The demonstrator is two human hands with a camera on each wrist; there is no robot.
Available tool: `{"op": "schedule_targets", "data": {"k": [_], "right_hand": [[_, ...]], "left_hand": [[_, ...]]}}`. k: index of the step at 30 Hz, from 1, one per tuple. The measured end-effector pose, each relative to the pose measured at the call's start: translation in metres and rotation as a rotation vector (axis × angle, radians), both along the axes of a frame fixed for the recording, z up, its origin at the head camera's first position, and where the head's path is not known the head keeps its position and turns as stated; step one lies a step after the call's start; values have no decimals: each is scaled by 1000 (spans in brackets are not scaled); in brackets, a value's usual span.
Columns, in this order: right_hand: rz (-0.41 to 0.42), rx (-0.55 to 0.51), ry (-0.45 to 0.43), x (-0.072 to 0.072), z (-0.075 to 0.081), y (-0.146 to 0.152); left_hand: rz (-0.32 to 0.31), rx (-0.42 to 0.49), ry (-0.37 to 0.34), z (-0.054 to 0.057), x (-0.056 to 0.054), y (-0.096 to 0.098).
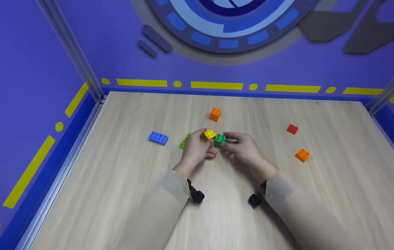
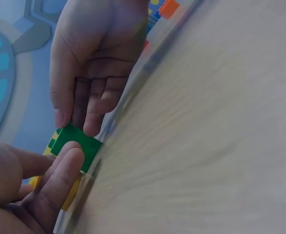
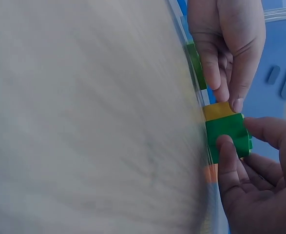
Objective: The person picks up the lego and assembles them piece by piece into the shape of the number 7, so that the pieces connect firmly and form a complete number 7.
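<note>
Near the middle of the table, my left hand [image 1: 194, 149] pinches a yellow brick [image 1: 209, 134] with four-stud top between thumb and fingers. Just to its right, my right hand [image 1: 245, 148] grips a dark green brick [image 1: 220, 139] by its sides. The two bricks sit side by side, studs up, with the yellow one slightly farther from me. In the right wrist view the green brick [image 3: 228, 132] overlaps the yellow brick [image 3: 217, 111]. A light green brick [image 1: 183, 142] lies left of my left hand, which partly hides it.
A blue brick [image 1: 158, 138] lies farther left. Beyond the hands stands an orange brick [image 1: 215, 114]. Over on the right are a red brick [image 1: 292, 129] and another orange brick [image 1: 302, 155]. Blue-purple panels [image 1: 120, 59] wall the wooden table [image 1: 131, 194] at the back and sides.
</note>
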State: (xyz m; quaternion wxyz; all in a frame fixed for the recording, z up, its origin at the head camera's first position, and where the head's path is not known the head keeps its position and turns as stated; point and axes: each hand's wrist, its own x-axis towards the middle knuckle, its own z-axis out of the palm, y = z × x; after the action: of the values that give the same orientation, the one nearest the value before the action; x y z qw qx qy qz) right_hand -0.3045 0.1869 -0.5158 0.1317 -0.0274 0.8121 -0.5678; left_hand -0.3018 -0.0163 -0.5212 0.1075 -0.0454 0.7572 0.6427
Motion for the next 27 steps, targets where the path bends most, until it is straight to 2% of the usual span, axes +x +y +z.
{"op": "schedule_targets", "data": {"k": [6,13,21,27], "right_hand": [[-21,65,7,-3,1,-3],[17,41,38,2,-3,2],[53,45,22,20,1,12],[66,52,-9,37,4,23]], "left_hand": [[4,-10,20,0,-1,2],[5,12,23,0,4,1],[-25,16,39,7,21,-8],[-76,12,33,13,36,-20]]}}
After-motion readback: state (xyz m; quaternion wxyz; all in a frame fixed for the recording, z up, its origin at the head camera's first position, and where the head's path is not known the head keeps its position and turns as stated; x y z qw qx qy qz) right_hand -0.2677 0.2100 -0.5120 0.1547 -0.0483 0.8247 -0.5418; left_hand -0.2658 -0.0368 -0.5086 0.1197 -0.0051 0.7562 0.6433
